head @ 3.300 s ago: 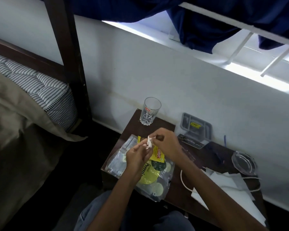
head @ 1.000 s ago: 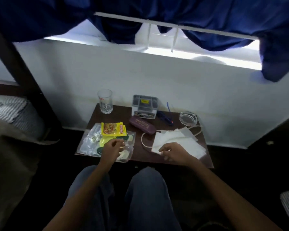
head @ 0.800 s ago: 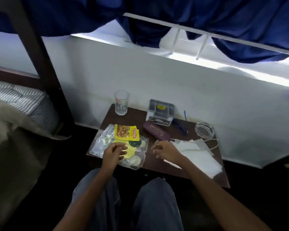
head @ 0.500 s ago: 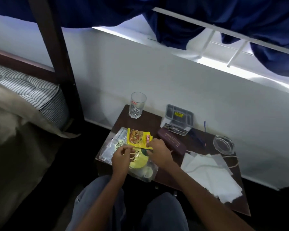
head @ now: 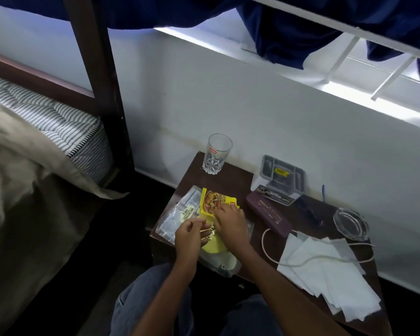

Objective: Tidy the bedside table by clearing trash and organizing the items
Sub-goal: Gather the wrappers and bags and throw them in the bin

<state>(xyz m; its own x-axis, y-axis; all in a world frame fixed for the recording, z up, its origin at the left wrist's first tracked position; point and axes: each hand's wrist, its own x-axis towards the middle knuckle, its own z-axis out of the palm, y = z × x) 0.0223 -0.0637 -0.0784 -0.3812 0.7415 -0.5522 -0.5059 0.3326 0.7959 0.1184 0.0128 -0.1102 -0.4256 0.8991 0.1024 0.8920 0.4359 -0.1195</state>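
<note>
**Right hand (head: 230, 226) joins left hand (head: 188, 236) at the wrappers**

It has crossed over from the tissues (head: 325, 270) to the yellow sachet (head: 214, 201), fingers curled on its lower edge; any grip is hidden. The left pinches the yellow pouch (head: 214, 246) below. Both crumpled wrappers lie on a clear bag (head: 177, 214) at the bedside table's (head: 230, 183) front-left corner.

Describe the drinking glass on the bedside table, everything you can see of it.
The drinking glass is a clear tumbler, glass by its look, with a cut star-like pattern around its thick base and a small red label just below the rim. It stands upright and looks empty, on the far left corner of the dark wooden bedside table, close to the white wall. Only the table touches it; the left hand and right hand are apart from it, nearer the front.
</note>
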